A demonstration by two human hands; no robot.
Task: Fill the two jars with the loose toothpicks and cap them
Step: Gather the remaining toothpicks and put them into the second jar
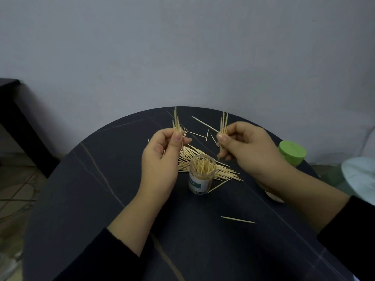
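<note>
open jar (201, 173) nearly full, uncapped; both hands' fingers (178, 138) pinch toothpick bundles; pile (223, 169) remains at 3 o'clock.

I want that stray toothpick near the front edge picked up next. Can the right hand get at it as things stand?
Probably yes. The stray toothpick lies alone on bare table, with nothing over it. But the right hand already pinches a bundle of toothpicks, so it should drop those first.
</note>
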